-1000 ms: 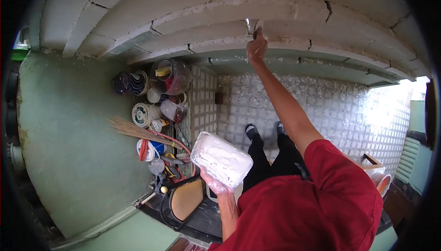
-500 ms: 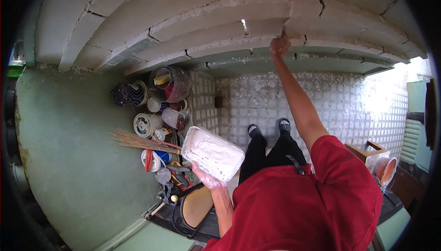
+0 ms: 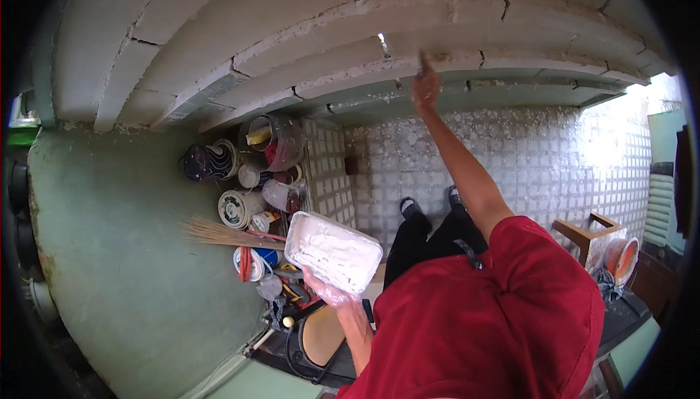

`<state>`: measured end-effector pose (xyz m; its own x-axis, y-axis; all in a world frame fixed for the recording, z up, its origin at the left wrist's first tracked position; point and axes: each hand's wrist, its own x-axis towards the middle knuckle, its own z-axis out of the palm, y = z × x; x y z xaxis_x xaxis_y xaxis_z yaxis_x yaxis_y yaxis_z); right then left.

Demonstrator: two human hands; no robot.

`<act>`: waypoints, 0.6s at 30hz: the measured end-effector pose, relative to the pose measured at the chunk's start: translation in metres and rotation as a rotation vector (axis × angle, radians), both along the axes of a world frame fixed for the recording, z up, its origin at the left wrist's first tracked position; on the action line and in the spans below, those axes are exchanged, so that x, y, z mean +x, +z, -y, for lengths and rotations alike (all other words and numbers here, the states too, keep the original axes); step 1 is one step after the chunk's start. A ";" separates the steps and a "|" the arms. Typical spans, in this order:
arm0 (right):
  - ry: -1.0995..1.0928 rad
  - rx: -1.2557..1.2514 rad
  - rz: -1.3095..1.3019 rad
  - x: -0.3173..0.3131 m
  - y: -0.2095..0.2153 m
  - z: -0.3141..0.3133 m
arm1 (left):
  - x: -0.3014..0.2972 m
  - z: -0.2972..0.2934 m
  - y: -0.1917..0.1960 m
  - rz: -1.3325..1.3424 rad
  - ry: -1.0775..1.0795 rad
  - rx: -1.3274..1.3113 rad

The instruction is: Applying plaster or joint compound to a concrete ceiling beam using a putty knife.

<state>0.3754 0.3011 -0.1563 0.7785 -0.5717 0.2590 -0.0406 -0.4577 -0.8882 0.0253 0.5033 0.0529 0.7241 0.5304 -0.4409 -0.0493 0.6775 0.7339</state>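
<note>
Resting on the upturned left hand (image 3: pixel 327 287), a white rectangular tray (image 3: pixel 294 235) with shallow walls is held just below the centre of the frame. Its near left edge is gripped from beneath, the fingers partly hidden by the underside. A smooth white paste (image 3: pixel 334 257) is spread across its inside. Moderate weight is suggested by that filling, and the thin walls are judged light and slightly flexible. Slipperiness is to be expected, since the palm is smeared with white; the base is best supported by a spread palm, with the rim steadied by the thumb.

At upper centre, the bare right hand (image 3: pixel 426 91) is raised near a pale, rough-edged block ledge (image 3: pixel 343 72) crossed by dark cracks. Its fingers are blurred, so whether something thin is pinched there cannot be told, nor whether the ledge is touched.

At left of centre, the space beside the tray is crowded by a tan straw broom (image 3: pixel 226 233), a round white lidded bucket (image 3: pixel 235 209) and a clear plastic tub (image 3: pixel 284 144). A beige padded chair seat (image 3: pixel 324 333) is placed below, close to the left forearm. At right, the pale tiled floor (image 3: pixel 510 151) is partly obstructed by a brown wooden frame (image 3: pixel 572 235).
</note>
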 end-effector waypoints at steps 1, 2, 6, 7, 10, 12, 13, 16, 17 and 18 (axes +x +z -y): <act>-0.158 0.007 -0.078 -0.003 0.002 0.012 | -0.002 0.001 0.001 -0.006 -0.004 -0.001; -0.160 0.006 -0.078 -0.002 0.007 0.026 | 0.000 0.000 0.000 -0.006 0.004 0.005; -0.333 0.136 -0.034 0.013 0.026 0.063 | 0.004 0.000 -0.004 -0.002 0.008 -0.001; -0.306 0.153 -0.050 0.016 0.027 0.067 | 0.004 0.001 -0.005 -0.002 0.004 0.000; -0.221 0.019 -0.021 0.020 0.004 0.051 | 0.007 0.003 -0.005 -0.004 -0.005 0.012; -0.163 0.055 0.061 0.011 0.011 0.023 | 0.005 0.003 -0.004 0.054 -0.013 -0.044; -0.107 0.083 0.149 0.007 0.016 0.011 | 0.006 0.002 -0.003 0.056 -0.016 -0.039; 0.056 0.021 -0.027 0.003 0.013 -0.005 | 0.006 0.003 0.001 0.082 -0.043 -0.039; 0.130 -0.041 0.038 0.000 0.012 -0.007 | 0.008 0.005 0.003 0.091 -0.047 -0.037; 0.128 -0.042 0.040 -0.001 0.010 -0.005 | 0.009 0.006 0.005 0.100 -0.051 -0.037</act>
